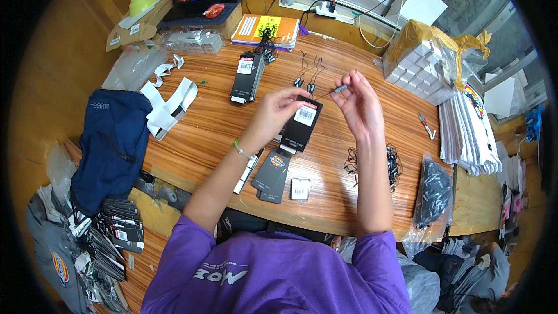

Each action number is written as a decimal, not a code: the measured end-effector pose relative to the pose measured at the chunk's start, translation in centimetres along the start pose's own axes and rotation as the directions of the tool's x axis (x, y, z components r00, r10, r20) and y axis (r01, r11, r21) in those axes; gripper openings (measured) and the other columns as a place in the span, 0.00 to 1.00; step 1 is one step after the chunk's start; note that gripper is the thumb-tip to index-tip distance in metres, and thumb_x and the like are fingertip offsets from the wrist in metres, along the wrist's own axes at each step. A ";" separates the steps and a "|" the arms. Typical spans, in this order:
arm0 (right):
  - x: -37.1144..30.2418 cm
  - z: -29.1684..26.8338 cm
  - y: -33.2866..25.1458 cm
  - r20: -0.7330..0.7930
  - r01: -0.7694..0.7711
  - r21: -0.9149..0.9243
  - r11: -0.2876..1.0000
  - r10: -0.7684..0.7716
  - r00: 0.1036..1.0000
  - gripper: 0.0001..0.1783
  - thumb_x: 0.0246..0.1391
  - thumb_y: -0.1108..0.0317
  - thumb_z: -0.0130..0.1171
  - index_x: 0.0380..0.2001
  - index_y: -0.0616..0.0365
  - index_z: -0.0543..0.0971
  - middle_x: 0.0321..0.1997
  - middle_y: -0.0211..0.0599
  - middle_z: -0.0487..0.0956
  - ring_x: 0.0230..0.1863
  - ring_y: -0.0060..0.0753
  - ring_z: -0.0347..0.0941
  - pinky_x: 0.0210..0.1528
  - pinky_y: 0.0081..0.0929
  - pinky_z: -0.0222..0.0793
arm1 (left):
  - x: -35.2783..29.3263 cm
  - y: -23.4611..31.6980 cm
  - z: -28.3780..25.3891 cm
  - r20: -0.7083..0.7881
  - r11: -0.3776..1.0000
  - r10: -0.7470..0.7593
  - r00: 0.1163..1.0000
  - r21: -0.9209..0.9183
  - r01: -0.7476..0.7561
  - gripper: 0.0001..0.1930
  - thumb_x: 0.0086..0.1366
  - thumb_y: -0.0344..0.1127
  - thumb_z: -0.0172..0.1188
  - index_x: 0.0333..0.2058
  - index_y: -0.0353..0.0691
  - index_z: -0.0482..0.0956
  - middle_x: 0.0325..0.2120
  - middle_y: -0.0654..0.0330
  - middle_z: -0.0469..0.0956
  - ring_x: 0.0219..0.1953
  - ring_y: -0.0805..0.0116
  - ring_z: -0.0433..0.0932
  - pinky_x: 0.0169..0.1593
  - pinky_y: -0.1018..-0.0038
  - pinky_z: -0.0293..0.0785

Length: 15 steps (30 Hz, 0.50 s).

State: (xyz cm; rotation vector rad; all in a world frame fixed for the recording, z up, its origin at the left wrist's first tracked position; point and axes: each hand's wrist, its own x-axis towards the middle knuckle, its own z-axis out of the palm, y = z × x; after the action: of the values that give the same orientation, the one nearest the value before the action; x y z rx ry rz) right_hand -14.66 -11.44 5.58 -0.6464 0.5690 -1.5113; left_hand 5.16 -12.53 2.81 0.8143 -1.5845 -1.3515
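Pinching the black tag [299, 131] by its upper corner, my left hand [272, 115] has its fingers closed over the edge, which leaves most of the printed face uncovered. The tag sits tilted above the middle of the surface [325, 180]. My right hand [361, 110], raised just beside it, has thumb and fingertips nearly together on a dark toggle [339, 88], presumably because so small a piece needs a fine grip; whether its strand meets the tag I cannot tell. Loose cords [312, 84] lie just beyond, dark cards [272, 177] nearer me, probably for easy reach.
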 end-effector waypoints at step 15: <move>12.9 -5.5 -0.4 -0.167 -0.042 -0.107 0.993 0.024 0.986 0.05 0.59 0.68 0.46 0.33 0.56 0.71 0.25 0.29 0.71 0.26 0.24 0.68 0.33 0.30 0.72 | 5.1 -7.1 -0.4 0.102 0.926 -0.190 0.976 0.348 0.145 0.09 0.54 0.27 0.58 0.36 0.34 0.79 0.23 0.60 0.78 0.24 0.73 0.75 0.29 0.80 0.70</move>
State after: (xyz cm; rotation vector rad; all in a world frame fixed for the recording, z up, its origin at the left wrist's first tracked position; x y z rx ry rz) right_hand -18.87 -24.44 2.64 -0.5961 0.7917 -1.5188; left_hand 3.10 -18.65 -3.11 1.1079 -1.9236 -1.2909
